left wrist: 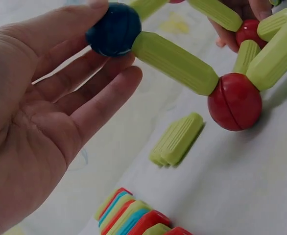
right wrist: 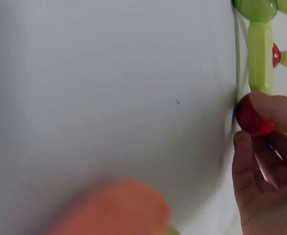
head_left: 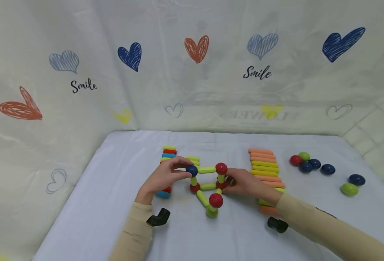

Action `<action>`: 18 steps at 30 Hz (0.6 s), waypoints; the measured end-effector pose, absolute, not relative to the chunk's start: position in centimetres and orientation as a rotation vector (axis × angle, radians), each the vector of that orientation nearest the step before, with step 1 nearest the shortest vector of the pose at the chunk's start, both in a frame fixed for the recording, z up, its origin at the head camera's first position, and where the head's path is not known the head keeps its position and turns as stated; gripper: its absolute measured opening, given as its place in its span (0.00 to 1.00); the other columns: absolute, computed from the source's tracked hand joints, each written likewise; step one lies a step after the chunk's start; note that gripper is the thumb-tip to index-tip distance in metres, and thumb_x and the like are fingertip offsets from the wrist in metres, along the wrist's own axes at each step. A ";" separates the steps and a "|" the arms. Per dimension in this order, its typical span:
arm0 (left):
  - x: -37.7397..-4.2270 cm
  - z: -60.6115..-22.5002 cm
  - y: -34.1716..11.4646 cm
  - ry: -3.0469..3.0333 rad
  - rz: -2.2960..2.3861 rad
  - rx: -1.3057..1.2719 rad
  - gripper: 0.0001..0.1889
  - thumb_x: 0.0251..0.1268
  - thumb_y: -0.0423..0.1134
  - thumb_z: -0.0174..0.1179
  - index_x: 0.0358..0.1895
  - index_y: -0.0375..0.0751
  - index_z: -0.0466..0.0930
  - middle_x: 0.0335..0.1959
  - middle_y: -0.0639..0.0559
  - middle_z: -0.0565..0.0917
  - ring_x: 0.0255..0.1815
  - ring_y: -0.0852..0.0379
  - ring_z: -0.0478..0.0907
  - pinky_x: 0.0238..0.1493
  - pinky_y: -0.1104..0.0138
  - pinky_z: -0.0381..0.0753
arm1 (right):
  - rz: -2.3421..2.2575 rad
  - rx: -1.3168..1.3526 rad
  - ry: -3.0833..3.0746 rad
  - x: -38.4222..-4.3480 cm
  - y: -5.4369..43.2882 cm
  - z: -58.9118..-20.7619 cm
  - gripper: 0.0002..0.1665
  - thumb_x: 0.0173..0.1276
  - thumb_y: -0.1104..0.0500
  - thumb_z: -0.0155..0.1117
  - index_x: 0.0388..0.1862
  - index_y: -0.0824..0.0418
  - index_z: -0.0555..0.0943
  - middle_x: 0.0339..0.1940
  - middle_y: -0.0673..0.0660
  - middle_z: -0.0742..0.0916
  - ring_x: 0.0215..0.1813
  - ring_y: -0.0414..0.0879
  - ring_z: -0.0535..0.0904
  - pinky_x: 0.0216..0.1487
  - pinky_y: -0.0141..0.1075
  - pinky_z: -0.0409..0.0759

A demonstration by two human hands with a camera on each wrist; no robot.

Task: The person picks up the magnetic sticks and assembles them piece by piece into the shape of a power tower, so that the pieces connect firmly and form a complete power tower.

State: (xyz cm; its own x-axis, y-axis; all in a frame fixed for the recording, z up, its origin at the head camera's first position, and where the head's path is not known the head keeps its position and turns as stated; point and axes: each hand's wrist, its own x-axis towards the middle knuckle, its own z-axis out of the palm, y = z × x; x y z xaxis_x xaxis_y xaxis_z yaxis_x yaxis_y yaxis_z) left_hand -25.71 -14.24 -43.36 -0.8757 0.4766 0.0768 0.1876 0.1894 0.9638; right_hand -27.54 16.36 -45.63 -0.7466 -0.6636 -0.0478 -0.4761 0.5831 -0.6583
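Note:
A frame of magnetic rods and balls stands in the middle of the table, with light green rods (head_left: 207, 169) joining red balls (head_left: 216, 200), a blue ball (head_left: 192, 170) and a green ball (head_left: 212, 212). With thumb and fingertips, my left hand (head_left: 169, 174) pinches the blue ball (left wrist: 115, 29) at the frame's upper left corner. On the opposite side, my right hand (head_left: 246, 185) grips a lower red ball (right wrist: 253, 116) between thumb and fingers. Below the blue ball, a light green rod (left wrist: 177, 63) leads to another red ball (left wrist: 235, 102).
A column of red, blue and green rods (head_left: 170, 152), partly behind my left hand, lies at left. Short green rods (head_left: 193, 158) lie behind the frame. Orange and yellow rods (head_left: 264, 169) are lined up at right, beyond them loose balls (head_left: 305, 166). A printed sheet (head_left: 198, 83) hangs behind.

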 end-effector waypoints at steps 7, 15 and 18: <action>-25.9 -43.5 -14.7 2.214 1.741 0.679 0.16 0.62 0.42 0.68 0.52 0.46 0.80 0.51 0.49 0.80 0.55 0.53 0.79 0.51 0.60 0.82 | -0.720 -0.878 2.448 -31.0 15.7 -43.6 0.19 0.65 0.64 0.67 0.56 0.59 0.80 0.46 0.49 0.85 0.48 0.46 0.80 0.53 0.42 0.80; -25.9 -43.6 -15.0 2.213 1.754 0.675 0.16 0.62 0.41 0.68 0.52 0.45 0.80 0.50 0.48 0.80 0.56 0.52 0.78 0.51 0.60 0.82 | -0.807 -0.946 2.425 -35.2 11.2 -43.8 0.25 0.74 0.58 0.58 0.68 0.60 0.73 0.62 0.59 0.79 0.62 0.55 0.75 0.61 0.48 0.75; -26.0 -43.6 -14.9 2.201 1.755 0.705 0.16 0.63 0.40 0.67 0.53 0.44 0.79 0.50 0.48 0.80 0.56 0.51 0.78 0.51 0.59 0.82 | -0.747 -1.125 2.360 -35.7 10.1 -44.2 0.25 0.75 0.59 0.54 0.70 0.61 0.71 0.69 0.64 0.73 0.68 0.60 0.68 0.66 0.55 0.68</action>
State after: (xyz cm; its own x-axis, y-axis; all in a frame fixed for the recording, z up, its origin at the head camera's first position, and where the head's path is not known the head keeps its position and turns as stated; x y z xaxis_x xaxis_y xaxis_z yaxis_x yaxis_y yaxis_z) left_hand -25.99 -14.91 -43.63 -0.8551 0.5067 0.1095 0.2198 0.1630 0.9618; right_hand -35.75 10.13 -44.17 -0.5848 -0.7993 -0.1381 -0.5743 0.5282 -0.6254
